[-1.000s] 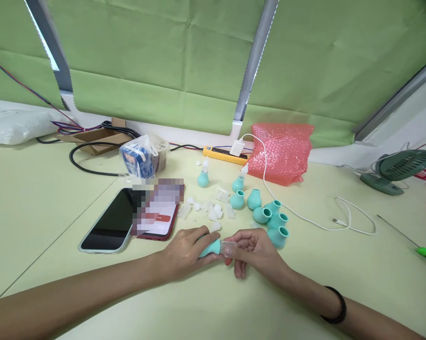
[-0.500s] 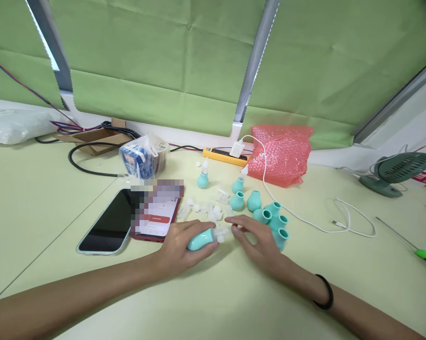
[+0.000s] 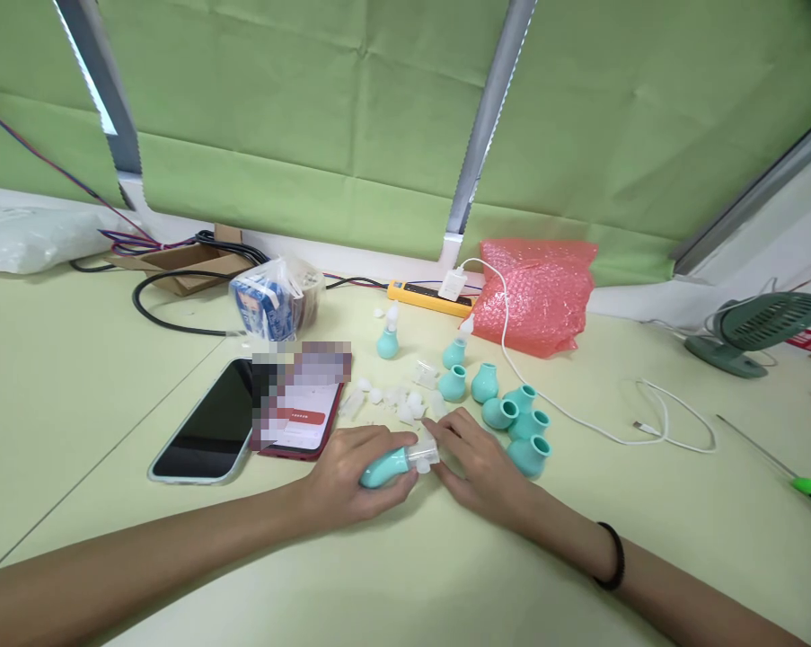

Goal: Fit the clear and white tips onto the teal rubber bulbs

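The right hand [image 3: 476, 465] has closed in on the clear tube [image 3: 419, 455] of the teal bulb [image 3: 384, 469], grasped in the left hand [image 3: 341, 469] near loose white pieces [image 3: 405, 404], so two-handed work seems resumed, though whether the right pinches is unclear.

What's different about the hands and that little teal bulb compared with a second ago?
The right hand let go of the clear plastic tube and drew away; its fingers are now back beside the tube's end, contact unclear. The left hand has shifted the glossy teal pear-shaped bulb slightly left. Its grip stayed, as did the open-necked teal bulbs on the table.
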The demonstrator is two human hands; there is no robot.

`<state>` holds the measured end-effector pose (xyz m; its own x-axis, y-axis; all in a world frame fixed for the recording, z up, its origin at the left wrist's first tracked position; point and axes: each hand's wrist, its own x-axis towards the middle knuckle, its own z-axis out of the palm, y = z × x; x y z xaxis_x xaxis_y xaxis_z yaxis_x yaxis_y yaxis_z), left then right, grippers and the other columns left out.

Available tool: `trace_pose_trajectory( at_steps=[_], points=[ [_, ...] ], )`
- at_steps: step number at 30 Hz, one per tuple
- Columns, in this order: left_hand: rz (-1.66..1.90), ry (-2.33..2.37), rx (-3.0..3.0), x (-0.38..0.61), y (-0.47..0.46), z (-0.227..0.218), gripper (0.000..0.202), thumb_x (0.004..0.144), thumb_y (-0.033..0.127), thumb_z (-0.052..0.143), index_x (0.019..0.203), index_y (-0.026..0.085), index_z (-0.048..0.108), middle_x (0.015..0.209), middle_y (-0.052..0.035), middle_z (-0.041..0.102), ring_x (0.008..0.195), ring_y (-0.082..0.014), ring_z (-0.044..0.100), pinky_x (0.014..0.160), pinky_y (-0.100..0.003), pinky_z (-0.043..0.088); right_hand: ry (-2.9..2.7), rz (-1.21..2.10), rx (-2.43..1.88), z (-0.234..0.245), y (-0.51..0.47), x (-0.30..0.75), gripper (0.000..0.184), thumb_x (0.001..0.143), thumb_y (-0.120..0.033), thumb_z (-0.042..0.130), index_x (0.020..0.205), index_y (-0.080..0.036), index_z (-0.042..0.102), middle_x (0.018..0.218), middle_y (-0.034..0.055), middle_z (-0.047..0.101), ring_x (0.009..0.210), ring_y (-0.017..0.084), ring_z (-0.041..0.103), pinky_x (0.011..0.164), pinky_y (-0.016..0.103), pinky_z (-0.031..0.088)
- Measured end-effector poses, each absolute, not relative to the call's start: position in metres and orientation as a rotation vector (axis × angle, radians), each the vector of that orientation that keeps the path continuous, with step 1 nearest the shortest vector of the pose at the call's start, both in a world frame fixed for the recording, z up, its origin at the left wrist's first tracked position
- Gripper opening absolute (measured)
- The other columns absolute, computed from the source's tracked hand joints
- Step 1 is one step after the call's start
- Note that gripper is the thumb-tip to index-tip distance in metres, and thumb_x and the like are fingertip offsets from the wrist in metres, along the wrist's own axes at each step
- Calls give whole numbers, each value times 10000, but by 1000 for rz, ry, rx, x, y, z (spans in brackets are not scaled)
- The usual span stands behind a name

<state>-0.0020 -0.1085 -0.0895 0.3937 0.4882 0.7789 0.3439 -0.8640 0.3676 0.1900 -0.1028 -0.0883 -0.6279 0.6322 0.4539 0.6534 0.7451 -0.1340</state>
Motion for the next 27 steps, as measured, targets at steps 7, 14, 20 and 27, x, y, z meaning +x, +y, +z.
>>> trace_pose_trajectory(
  at_steps=[7, 14, 20, 27],
  points=[
    [1449, 765, 2431, -2, -109, -85, 171, 713, 175, 552, 872, 113, 549, 660, -59, 595, 589, -136, 531, 529, -240, 432, -2107, 449, -1087, -75, -103, 196, 121, 696, -234, 573, 785, -155, 596, 650, 39, 589, 545, 132, 525, 505, 265, 472],
    [1385, 708, 2436, -2, -107, -84, 186, 716, 163, 545, 897, 119, 538, 646, -50, 584, 566, -132, 484, 516, -251, 400, -1837, 983, -1041, -55, -107, 202, 193, 577, -280, 710, 740, -180, 680, 660, 44, 662, 575, 158, 592, 541, 285, 528],
    [1342, 670, 2465, -2, -107, -86, 205, 701, 132, 550, 905, 117, 528, 643, -47, 578, 571, -134, 466, 510, -248, 378, -1906, 909, -997, -56, -107, 201, 179, 590, -263, 705, 752, -187, 696, 621, 41, 665, 541, 148, 583, 499, 267, 508],
    [1292, 647, 2498, -2, -107, -87, 185, 708, 138, 532, 891, 107, 528, 623, -49, 555, 557, -132, 449, 493, -245, 360, -1978, 870, -975, -54, -108, 202, 183, 614, -267, 691, 778, -187, 694, 623, 41, 660, 546, 143, 579, 504, 264, 500]
  ],
)
